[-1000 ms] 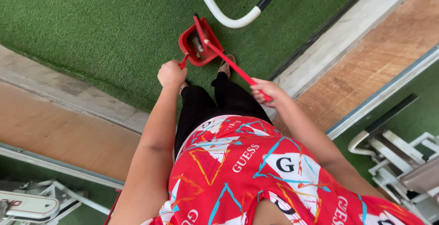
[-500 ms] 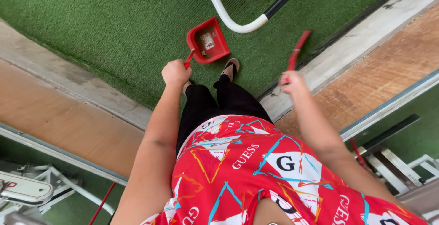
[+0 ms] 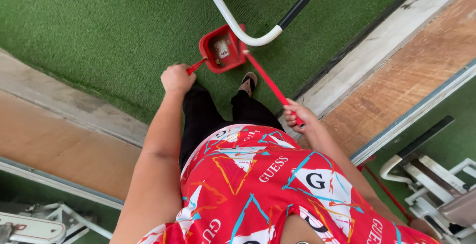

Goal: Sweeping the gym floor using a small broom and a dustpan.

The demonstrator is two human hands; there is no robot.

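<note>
- Clamped in a fist, the left hand (image 3: 177,79) has its grip closed around the thin red handle (image 3: 196,66) of a red dustpan (image 3: 222,48), knuckles up and arm stretched straight down from the shoulder.
- The dustpan sits low over the green artificial turf (image 3: 99,30), just ahead of the person's feet; whether it touches the turf I cannot tell. Its open tray faces up, and a small pale scrap of litter (image 3: 223,51) lies inside it.
- The right hand (image 3: 297,116) has its grip wrapped tight on the lower end of a long red stick (image 3: 270,86), the fingers curled fully round it.
- That stick slants up and to the left from the hand, and its far end comes right beside the dustpan's right edge; what is on that end is hidden behind a white curved tube (image 3: 233,18).
- The white tube arcs across the turf above the dustpan and joins a black bar (image 3: 302,1) that runs off toward the top of the view.
- One sandalled foot (image 3: 247,82) shows on the turf between the two hands, below the dustpan.
- A pale concrete strip (image 3: 377,45) borders the turf on the right, with worn wooden boards (image 3: 416,70) beyond it.
- Another stretch of wooden boards (image 3: 54,145) lies to the left of the left arm.
</note>
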